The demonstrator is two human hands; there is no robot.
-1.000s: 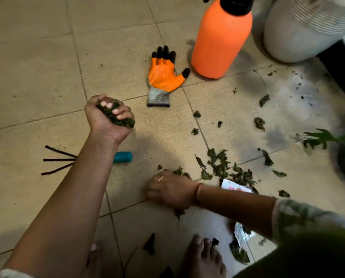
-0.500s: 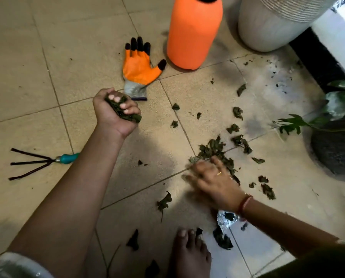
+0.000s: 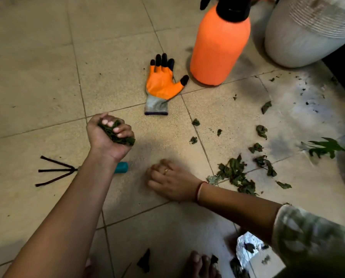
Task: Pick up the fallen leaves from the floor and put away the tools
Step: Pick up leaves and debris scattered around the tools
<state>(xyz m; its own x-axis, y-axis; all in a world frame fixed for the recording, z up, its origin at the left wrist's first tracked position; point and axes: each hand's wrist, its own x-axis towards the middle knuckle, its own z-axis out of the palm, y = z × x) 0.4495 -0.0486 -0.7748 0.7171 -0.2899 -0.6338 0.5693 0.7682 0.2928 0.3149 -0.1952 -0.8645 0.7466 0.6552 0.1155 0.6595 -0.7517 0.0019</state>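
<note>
Beige tiled floor (image 3: 37,77) takes up most of the shot. Top right is a big white ribbed pot (image 3: 308,33), cut off by the frame, so no telling what's in it. Next to it stands an orange spray bottle (image 3: 219,47) with a black cap; the body is opaque, so the contents are hidden too.

The left hand (image 3: 109,135) is a tight fist held above the floor, squeezing a wad of dark green leaves (image 3: 119,137) that pokes out between the fingers. The right hand (image 3: 171,181) is down on the tile, palm down and a bit blurry, with a ring and a red thread at the wrist. Can't tell if it's got anything under the fingers.

An orange glove (image 3: 161,85) with black fingertips lies flat just left of the bottle. The main leaf pile (image 3: 235,173) sits on the floor just right of the right hand, with loose scraps scattered further right and up. A three-prong hand rake (image 3: 55,171) with a teal handle lies partly under the left forearm. A crinkly silver sheet (image 3: 247,245) near the bottom edge has a few leaf bits on it.
</note>
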